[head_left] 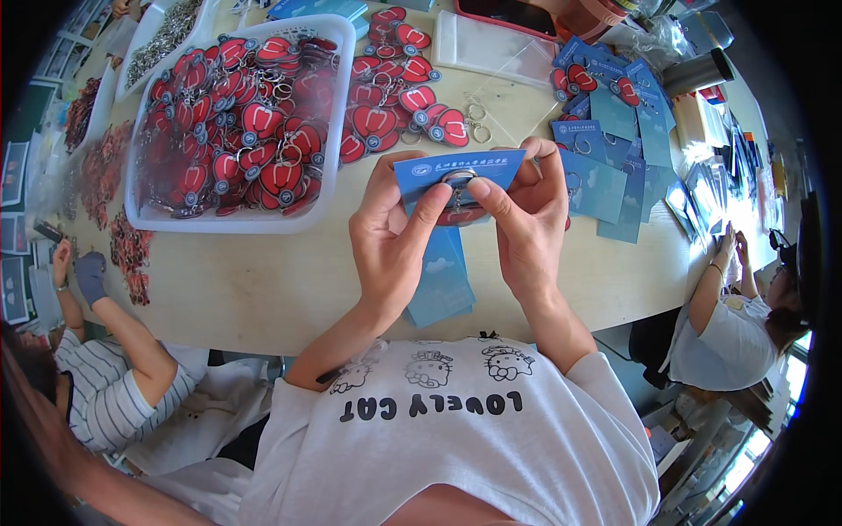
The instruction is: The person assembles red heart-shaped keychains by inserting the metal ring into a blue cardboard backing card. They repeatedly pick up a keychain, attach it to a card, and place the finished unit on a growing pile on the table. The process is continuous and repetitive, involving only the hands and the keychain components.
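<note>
My left hand [390,219] and my right hand [532,223] both pinch a blue printed card [417,171] above the table's near side. A metal key ring [458,178] lies against its face, with both thumbs pressing at the ring. A short chain runs from it to a red keychain charm [460,215], mostly hidden between the hands. Beneath them, a few blue cards [441,280] lie in a loose stack. At the left stands a translucent white bin [326,188] full of red keychains [263,120]. More loose keychains [373,121] are heaped beside its right wall.
Blue cards, some with keychains, are spread at the right [614,127]. Clear plastic sheets [517,101], a phone [509,16] and a dark cylinder [697,73] sit farther back. Another tray [167,39] holds metal rings. Co-workers sit at the left [123,377] and right [728,342].
</note>
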The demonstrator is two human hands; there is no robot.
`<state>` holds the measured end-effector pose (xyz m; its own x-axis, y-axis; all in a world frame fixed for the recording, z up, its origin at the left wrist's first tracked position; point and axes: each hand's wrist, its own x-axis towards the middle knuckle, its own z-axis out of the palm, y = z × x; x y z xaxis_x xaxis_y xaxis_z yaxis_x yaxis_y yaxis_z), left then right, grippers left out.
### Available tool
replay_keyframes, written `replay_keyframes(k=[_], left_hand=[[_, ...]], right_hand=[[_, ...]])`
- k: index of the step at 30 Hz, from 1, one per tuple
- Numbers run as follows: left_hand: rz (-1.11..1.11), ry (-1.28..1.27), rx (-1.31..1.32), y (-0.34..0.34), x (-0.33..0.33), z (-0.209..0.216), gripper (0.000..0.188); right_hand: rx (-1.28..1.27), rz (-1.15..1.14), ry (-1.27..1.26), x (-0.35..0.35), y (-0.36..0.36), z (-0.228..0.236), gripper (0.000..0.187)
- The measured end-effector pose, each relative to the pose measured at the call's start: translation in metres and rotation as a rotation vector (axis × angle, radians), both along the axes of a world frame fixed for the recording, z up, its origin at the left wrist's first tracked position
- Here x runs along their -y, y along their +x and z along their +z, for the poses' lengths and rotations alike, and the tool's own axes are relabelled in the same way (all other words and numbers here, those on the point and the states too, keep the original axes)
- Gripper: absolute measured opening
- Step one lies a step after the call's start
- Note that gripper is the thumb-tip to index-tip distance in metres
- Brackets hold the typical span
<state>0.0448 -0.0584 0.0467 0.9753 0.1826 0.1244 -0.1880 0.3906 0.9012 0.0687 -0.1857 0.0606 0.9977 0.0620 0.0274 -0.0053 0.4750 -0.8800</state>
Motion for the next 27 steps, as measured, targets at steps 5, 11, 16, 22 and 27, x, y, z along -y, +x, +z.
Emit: replay_keyframes(k=[5,11,16,22,27], left_hand=[[-0.024,0.013,-0.054,-0.001,0.001,0.005,0.022],[-0.051,0.055,-0.047,0.002,0.002,-0.01,0.04],[0.048,1.012,0.141,-0.009,-0.018,-0.018,0.066],[0.043,1.283,-0.264,-0.046,-0.041,-0.025,0.075],[0.006,1.239,-0.29,-0.047,-0.05,-0.042,0.064]], right_hand=[[0.012,0.033,-0.119,-0.002,0.002,0.003,0.05],[0.089,0.039,-0.295,0.003,0.003,-0.009,0.051],[-0.054,-0.082,-0.519,0.077,0.016,-0.003,0.058],[0.46,-0.921,-1.929,0.177,0.059,-0.022,0.048],[0.602,-0.044,-1.452,0.09,0.066,-0.018,0.027]])
